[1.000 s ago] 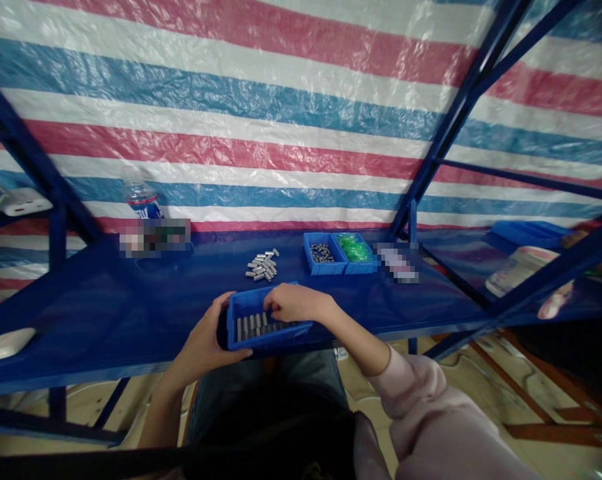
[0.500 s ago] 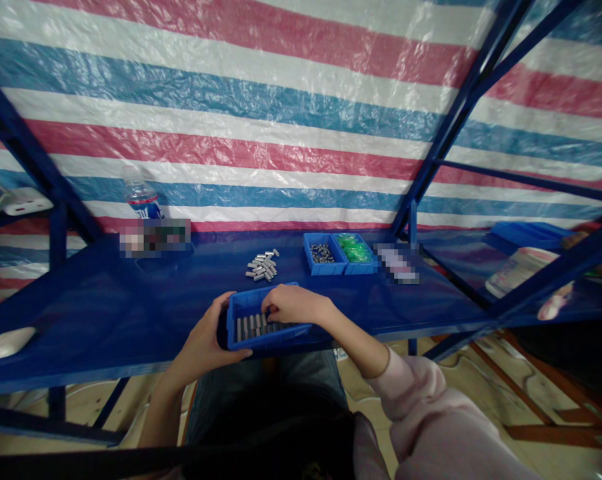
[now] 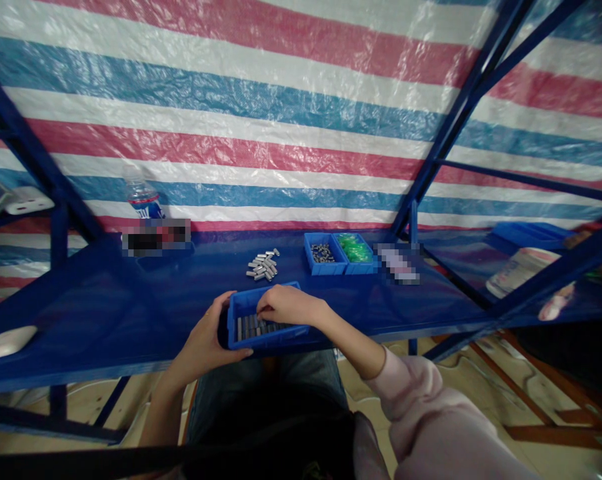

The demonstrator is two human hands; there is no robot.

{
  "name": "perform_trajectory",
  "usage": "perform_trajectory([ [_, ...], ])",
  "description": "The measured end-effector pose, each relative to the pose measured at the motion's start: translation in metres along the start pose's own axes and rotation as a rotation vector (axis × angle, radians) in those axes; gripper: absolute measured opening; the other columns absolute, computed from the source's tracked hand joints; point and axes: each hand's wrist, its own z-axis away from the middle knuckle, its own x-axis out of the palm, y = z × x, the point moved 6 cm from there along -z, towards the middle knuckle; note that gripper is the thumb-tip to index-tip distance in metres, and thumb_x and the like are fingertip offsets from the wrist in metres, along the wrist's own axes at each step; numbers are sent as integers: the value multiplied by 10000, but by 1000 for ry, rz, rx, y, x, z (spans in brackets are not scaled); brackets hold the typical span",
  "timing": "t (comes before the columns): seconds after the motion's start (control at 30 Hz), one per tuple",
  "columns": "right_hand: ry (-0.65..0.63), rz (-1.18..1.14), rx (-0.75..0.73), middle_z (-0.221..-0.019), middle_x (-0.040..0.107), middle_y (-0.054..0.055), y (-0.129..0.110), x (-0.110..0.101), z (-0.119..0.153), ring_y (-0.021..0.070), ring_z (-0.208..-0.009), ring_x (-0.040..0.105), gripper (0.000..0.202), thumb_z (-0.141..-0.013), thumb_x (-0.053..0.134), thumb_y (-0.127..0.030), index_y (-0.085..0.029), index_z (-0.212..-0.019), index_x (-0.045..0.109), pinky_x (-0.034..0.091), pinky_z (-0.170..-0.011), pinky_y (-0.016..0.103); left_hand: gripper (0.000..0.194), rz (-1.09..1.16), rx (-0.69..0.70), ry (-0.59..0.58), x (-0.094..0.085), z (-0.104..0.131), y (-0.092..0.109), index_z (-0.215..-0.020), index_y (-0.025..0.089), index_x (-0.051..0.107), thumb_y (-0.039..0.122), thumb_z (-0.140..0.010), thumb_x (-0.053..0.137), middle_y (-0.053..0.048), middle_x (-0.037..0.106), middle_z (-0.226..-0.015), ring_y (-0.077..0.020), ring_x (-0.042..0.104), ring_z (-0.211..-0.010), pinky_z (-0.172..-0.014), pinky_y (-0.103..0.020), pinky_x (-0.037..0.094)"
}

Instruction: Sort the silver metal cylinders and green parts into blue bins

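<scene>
Blue plastic in the left hand (image 3: 205, 340): gripping a bin (image 3: 271, 338) by its left end, spreading wide from far corner to near wall, losing some fingertips behind the plastic. Curling the right hand (image 3: 291, 307) narrow inside the same bin, dipping the fingertips among metal cylinders (image 3: 249, 327); not being able to tell a held cylinder from a bare pinch. Covering much of the bin's right part with that hand, and so showing only the left stretch of cylinders clearly, lined up side by side. Overlapping the near edge of the blue table (image 3: 131, 307) with the bin; not being able to tell resting from being held above.

Seeing just beyond the bin a loose pile of cylinders (image 3: 263, 267). Finding farther right two small trays (image 3: 328, 268) touching side by side, holding small metal parts too tiny to make out on the left and shiny green pieces on the right. Meeting blocky pixels over a pale item (image 3: 398, 263) beside them, and again below a bottle (image 3: 148, 203) at the back left.

Cutting off a white object (image 3: 8, 343) at the left edge. Glimpsing at far right a blue tray (image 3: 528, 233) and a whitish container (image 3: 523, 270), partly crossing behind a frame bar (image 3: 555, 260). Backing everything with a striped sheet (image 3: 231, 147), running out of view above.
</scene>
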Motion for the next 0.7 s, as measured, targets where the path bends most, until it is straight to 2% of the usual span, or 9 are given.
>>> perform_trajectory([
  [0.2, -49, -80, -24, -969, 744, 61, 0, -1, 1, 163, -827, 667, 254, -844, 534, -133, -161, -999, 734, 411, -679, 208, 937, 9, 4, 0, -1, 1, 1, -1371, 260, 238, 414, -624, 783, -115, 440, -1345, -319, 473, -1242, -1024, -496, 419],
  [0.33, -37, -82, 23, -943, 744, 76, 5, -9, 8, 169, -801, 671, 289, -816, 559, -122, -144, -1057, 717, 421, -658, 208, 951, 9, 16, 7, 0, 0, -3, -1371, 263, 247, 427, -607, 790, -113, 446, -1337, -324, 479, -1236, -1016, -500, 425],
  [0.7, -71, -74, 57, -930, 755, 52, 8, -2, 6, 171, -821, 689, 211, -814, 605, -183, -175, -981, 735, 414, -623, 199, 938, 19, 32, 17, -1, 0, -1, -1366, 257, 258, 411, -609, 791, -115, 459, -1333, -320, 489, -1230, -1011, -497, 431],
])
